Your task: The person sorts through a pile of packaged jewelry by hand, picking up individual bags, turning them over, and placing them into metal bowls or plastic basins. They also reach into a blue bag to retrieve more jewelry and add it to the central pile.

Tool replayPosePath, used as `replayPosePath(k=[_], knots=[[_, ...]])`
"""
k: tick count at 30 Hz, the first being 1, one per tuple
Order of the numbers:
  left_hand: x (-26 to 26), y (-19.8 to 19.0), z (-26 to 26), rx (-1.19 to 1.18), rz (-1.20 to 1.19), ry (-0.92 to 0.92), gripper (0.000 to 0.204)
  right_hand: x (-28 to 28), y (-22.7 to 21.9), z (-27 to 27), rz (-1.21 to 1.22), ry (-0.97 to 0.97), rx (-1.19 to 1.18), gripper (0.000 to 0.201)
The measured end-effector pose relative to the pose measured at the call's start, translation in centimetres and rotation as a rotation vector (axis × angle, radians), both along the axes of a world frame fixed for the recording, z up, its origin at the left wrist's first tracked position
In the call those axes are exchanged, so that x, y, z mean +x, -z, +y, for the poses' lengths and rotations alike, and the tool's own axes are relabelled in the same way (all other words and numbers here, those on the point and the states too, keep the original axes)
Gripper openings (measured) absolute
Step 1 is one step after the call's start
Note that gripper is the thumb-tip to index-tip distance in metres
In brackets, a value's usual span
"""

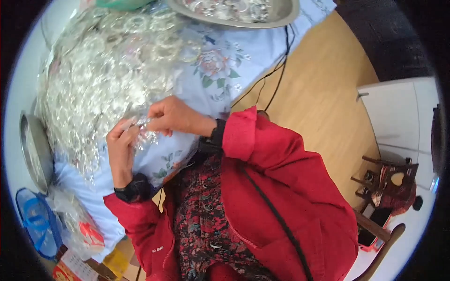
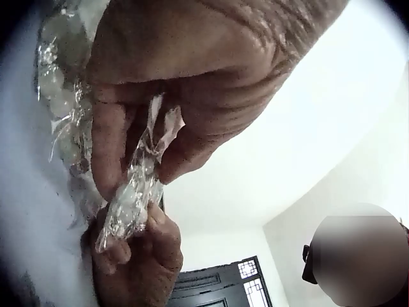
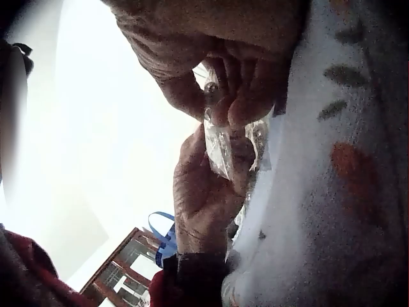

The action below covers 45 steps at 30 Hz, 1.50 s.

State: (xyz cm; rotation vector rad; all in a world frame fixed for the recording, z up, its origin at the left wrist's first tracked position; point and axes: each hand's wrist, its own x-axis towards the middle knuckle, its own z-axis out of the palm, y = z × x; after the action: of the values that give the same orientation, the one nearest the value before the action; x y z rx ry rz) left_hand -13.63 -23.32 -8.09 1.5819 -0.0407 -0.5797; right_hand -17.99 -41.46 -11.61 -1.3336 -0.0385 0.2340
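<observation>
Both hands meet over the near edge of a large heap of clear plastic packets on a floral cloth. Between them is a small clear plastic packet, crinkled and shiny, with pale contents showing through. My left hand pinches one end between thumb and fingers, where loose plastic flaps stick up in the left wrist view. The other end is pinched by my right hand, its thumb and fingertips close to the left fingers. In the right wrist view, the packet is partly hidden by the fingers.
A metal basin with shiny pieces stands at the top, another metal basin at the left. Below that lie a plastic bag and a blue basket. Black cables hang beside the cloth; a wooden chair stands right.
</observation>
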Motion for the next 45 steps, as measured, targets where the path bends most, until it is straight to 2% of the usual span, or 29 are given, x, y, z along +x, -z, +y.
replayPosePath(k=[3, 7, 10, 15, 19, 22, 24, 26, 27, 28, 30, 31, 32, 35, 39, 45], knots=[[-0.2, -0.6, -0.3, 0.009, 0.006, 0.016, 0.017, -0.1, -0.3, -0.2, -0.062, 0.02, -0.063, 0.02], [0.1, 0.5, 0.7, -0.031, 0.025, -0.011, 0.017, -0.2, -0.9, -0.2, -0.034, 0.023, -0.001, 0.023], [0.8, 1.9, 1.4, -0.194, 0.025, -0.105, 0.022, -0.2, -0.9, -0.1, -0.129, 0.007, 0.02, 0.024], [0.4, 1.4, 1.0, -0.231, 0.017, -0.059, 0.024, 0.3, 0.3, 0.1, -0.087, -0.019, 0.018, 0.024], [0.3, 1.4, 0.7, -0.179, -0.001, -0.057, 0.023, 0.3, 0.4, 0.1, -0.087, 0.019, 0.0, 0.019], [0.3, 0.8, 0.3, -0.085, 0.009, -0.007, 0.018, 0.2, 0.4, 0.2, -0.05, 0.021, 0.085, 0.015], [0.0, -0.3, -0.3, 0.032, 0.036, -0.048, 0.017, 0.4, 1.0, 0.0, -0.031, 0.061, 0.017, 0.013], [0.4, 0.0, 0.4, 0.014, -0.029, 0.038, 0.015, 0.7, 0.4, -0.1, -0.038, 0.038, -0.012, 0.012], [0.3, -0.1, 0.6, 0.006, -0.033, 0.045, 0.015, 0.6, -0.2, -0.4, -0.017, 0.007, -0.14, 0.012], [0.3, -0.4, 0.4, -0.005, -0.038, 0.068, 0.015, 0.5, 0.1, -0.2, 0.013, 0.0, -0.069, 0.012], [0.2, 0.4, 0.3, -0.114, 0.007, -0.051, 0.014, 0.7, 0.3, 0.2, 0.05, 0.044, 0.022, 0.015], [0.5, 0.8, 0.7, -0.093, 0.017, -0.091, 0.014, 0.5, 0.2, 0.5, 0.067, 0.096, 0.05, 0.017], [0.9, 1.1, 1.1, -0.113, 0.022, -0.067, 0.013, 0.3, 0.1, 0.7, 0.082, 0.066, 0.064, 0.017], [0.6, 1.0, 1.1, -0.162, 0.024, -0.045, 0.011, 0.6, -0.7, 0.5, 0.139, 0.117, 0.312, 0.021], [0.7, 0.6, 0.9, -0.223, 0.034, -0.048, 0.009, 0.6, -0.2, 0.5, 0.082, 0.093, 0.169, 0.023], [0.4, 0.9, 0.5, -0.214, 0.023, -0.06, 0.01, 0.7, 0.2, 0.2, 0.094, 0.085, 0.201, 0.022]])
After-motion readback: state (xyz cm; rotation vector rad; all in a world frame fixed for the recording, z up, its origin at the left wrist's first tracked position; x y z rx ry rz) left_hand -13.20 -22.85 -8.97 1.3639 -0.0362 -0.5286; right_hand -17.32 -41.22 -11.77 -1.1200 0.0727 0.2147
